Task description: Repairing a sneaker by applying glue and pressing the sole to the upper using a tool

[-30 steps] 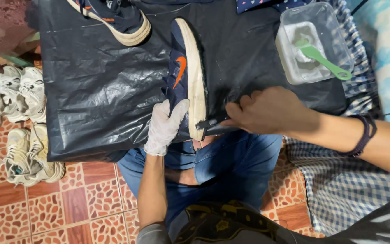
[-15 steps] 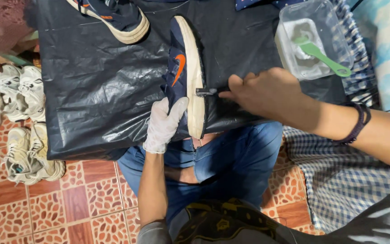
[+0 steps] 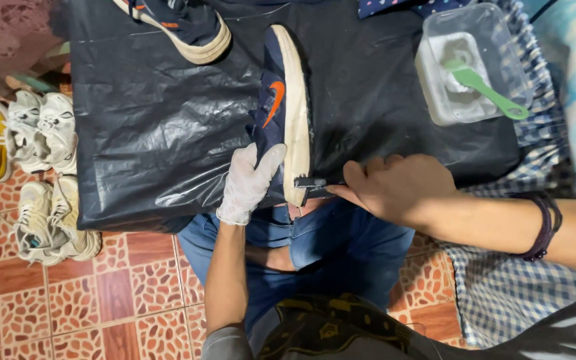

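Head view showed the gloved left hand (image 3: 249,183) gripping the navy shoe (image 3: 280,113), light, soft-sided yet probably stiff-soled, best held at its heel, on black plastic sheeting (image 3: 155,120), while the right hand (image 3: 398,187) clenched a small brush (image 3: 311,182) against its sole.

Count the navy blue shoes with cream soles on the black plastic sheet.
2: one navy blue shoe held on its side by the gloved left hand, another at the sheet's top edge, partly cropped.
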